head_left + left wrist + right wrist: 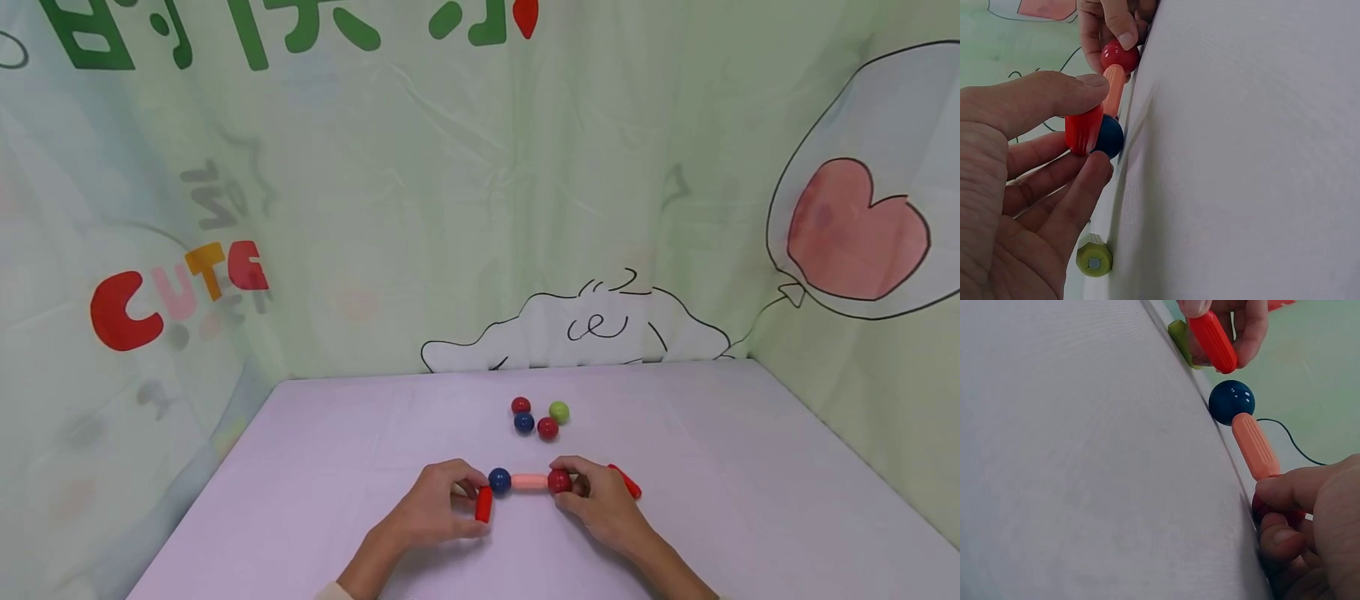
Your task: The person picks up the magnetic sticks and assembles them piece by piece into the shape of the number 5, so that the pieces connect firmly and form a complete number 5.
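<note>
Between thumb and fingers my left hand (442, 504) pinches a red ridged rod (483, 504). Just right of that rod is a blue ball (499, 480), joined to a salmon-pink rod (529, 481). On the pink rod's other end sits a red ball (559, 481), which my right hand (603, 500) grips with thumb and fingers. In the right wrist view a small gap shows between the red rod (1213, 340) and the blue ball (1232, 402). The left wrist view has the red rod (1084, 130) overlapping the blue ball (1110, 137).
Beyond the hands lie two loose red balls (548, 428), a blue ball (524, 423) and a lime-green ball (558, 412). Another red rod (626, 482) lies beside my right hand. A yellow-green rod (1094, 258) shows in the left wrist view. Printed curtains (465, 208) enclose the pale table (337, 450).
</note>
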The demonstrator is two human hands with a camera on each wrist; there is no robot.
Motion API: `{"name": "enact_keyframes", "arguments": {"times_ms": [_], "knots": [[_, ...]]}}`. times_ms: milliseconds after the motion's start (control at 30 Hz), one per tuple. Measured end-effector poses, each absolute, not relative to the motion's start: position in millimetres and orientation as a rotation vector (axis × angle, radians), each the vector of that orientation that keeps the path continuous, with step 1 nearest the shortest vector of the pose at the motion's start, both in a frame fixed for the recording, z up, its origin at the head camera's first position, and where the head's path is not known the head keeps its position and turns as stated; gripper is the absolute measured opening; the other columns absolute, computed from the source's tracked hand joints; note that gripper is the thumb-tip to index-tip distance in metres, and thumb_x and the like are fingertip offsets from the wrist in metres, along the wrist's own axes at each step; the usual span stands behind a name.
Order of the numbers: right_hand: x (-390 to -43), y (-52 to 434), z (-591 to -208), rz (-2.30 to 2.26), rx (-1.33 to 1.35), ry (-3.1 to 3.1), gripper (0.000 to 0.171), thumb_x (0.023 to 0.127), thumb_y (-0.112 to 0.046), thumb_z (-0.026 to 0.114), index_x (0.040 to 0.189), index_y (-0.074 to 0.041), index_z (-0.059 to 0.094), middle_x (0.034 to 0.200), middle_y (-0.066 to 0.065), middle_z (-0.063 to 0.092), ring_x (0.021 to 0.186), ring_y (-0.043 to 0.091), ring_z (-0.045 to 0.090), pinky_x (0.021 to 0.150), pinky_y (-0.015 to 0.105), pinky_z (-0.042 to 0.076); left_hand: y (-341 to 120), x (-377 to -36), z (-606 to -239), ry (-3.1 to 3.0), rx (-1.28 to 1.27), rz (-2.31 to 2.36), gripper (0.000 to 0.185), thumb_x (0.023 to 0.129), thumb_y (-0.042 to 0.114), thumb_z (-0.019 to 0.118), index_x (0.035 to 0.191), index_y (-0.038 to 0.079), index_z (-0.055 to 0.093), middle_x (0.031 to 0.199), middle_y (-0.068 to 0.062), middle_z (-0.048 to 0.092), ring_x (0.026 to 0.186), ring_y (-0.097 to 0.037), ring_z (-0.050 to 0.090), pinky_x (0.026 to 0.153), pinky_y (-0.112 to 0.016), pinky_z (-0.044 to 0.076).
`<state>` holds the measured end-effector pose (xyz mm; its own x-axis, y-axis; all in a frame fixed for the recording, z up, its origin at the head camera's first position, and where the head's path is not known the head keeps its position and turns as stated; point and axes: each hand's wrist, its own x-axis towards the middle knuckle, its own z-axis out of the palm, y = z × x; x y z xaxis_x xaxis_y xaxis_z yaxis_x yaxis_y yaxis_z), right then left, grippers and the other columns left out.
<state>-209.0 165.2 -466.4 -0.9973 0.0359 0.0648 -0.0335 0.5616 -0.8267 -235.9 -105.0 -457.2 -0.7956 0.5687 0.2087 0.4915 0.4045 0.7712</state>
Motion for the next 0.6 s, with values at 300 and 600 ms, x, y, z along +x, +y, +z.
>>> {"name": "enact_keyframes", "arguments": {"times_ms": [300, 600], "knots": [[-206, 163, -467, 1.461, -0.014, -2.713, 0.042, 0.083, 0.001, 0.079, 0.122, -0.011, 0.071, 0.085, 0.002, 0.058, 0.081, 0.019, 0.052, 0.062, 0.023, 0.048, -96, -233, -457, 2.517, 0.830, 1.363, 0.036, 0.074, 0.012, 0.089, 0.106, 0.015, 0.073, 0.097, 0.010, 0.065, 0.091, -0.004, 0.063, 0.083, -0.018, 0.054], [-209, 165, -467, 1.433, -0.006, -2.712, 0.042, 0.082, 0.001, 0.080, 0.121, -0.012, 0.071, 0.083, 0.001, 0.058, 0.079, 0.019, 0.052, 0.061, 0.022, 0.048, -90, -234, -457, 2.439, 0.793, 1.478, 0.054, 0.071, 0.004, 0.091, 0.120, 0.013, 0.068, 0.122, 0.002, 0.056, 0.091, -0.007, 0.066, 0.082, -0.020, 0.056]]}}
